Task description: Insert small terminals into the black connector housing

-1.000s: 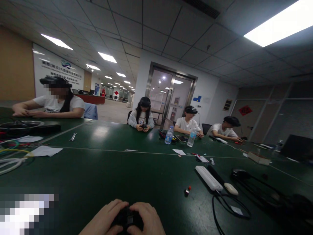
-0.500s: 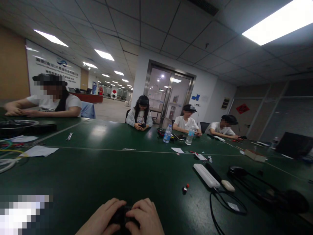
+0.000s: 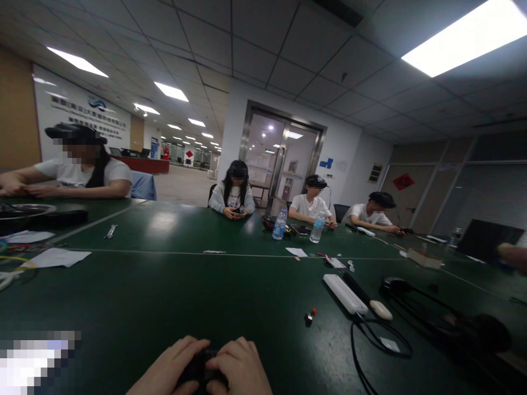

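At the near edge of the view, my left hand [image 3: 173, 363] and my right hand [image 3: 242, 366] are closed around a small black object [image 3: 200, 368]. My fingers and the dim light hide most of its shape, so its kind cannot be made out. Both hands hold it low over the green table [image 3: 164, 307]. To the right of my hands lies a small part with a red tip [image 3: 310, 316]. Beyond it are a white power strip [image 3: 345, 294] and its coiled black cable [image 3: 353, 351].
A blurred pale screen [image 3: 28, 362] is at lower left. Papers [image 3: 57, 257], a wrench [image 3: 110, 231] and two water bottles [image 3: 280, 225] lie or stand farther off. Black headset-like gear [image 3: 453, 323] is at right. Several people [image 3: 234, 192] sit around the table.
The whole view has shifted slightly, so the scene sits a little farther left. Both hands keep hold of the black object. A blurred skin-toned shape has appeared at the right edge.
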Motion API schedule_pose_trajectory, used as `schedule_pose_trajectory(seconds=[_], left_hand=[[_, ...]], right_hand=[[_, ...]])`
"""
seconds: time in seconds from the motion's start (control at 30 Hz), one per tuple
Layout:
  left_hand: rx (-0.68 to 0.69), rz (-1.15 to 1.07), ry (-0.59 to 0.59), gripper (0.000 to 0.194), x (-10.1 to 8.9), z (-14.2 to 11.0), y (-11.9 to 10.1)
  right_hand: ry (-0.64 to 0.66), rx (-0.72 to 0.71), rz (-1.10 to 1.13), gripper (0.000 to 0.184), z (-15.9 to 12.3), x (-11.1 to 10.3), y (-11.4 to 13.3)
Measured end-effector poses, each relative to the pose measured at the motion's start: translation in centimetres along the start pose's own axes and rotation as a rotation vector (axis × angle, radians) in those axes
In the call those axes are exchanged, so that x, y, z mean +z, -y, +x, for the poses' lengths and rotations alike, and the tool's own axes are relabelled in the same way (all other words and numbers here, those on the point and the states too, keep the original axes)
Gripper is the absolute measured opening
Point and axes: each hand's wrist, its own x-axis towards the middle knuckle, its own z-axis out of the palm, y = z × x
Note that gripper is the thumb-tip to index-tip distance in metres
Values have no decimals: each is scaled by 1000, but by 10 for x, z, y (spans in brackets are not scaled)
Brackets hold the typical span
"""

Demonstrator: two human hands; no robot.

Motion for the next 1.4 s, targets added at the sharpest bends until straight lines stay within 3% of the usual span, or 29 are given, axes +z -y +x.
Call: schedule_pose_trajectory(seconds=[0.33, 0.7, 0.97, 1.2, 1.4], left_hand=[[-16, -22, 9, 44, 7, -1, 19], [2, -67, 33, 41, -2, 1, 3], [-8, -46, 4, 44, 1, 0, 6], [-33, -37, 44, 44, 7, 0, 23], [-17, -47, 48, 43, 4, 1, 11]], right_hand=[[-8, 5, -37, 24, -1, -4, 9], [-31, 3, -29, 26, -2, -1, 7], [-33, 1, -30, 27, -3, -5, 11], [-29, 8, -22, 29, -3, -2, 9], [-113, 47, 73, 30, -6, -2, 5]])
